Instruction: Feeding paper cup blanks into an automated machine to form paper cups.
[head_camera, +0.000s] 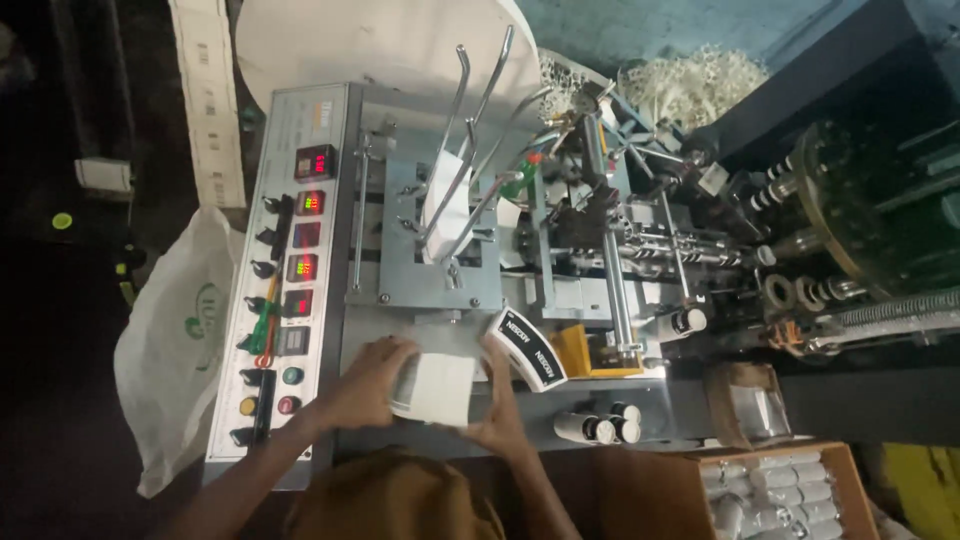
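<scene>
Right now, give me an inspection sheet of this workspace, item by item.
Surface: grey metal machine deck, dimly lit.
Job's things: stack of white sheets on the deck's front edge; black-and-white labels curl up beside it.
Clutter: white tubes lying loose; cardboard box filled with white tubes at lower right.
Hands: left hand and right hand press the stack from either side.
Cables: ribbed hose at far right; red and green wires by the control panel.
Surroundings: white plastic bag hanging left; large white roll on top; heap of white scraps behind.
</scene>
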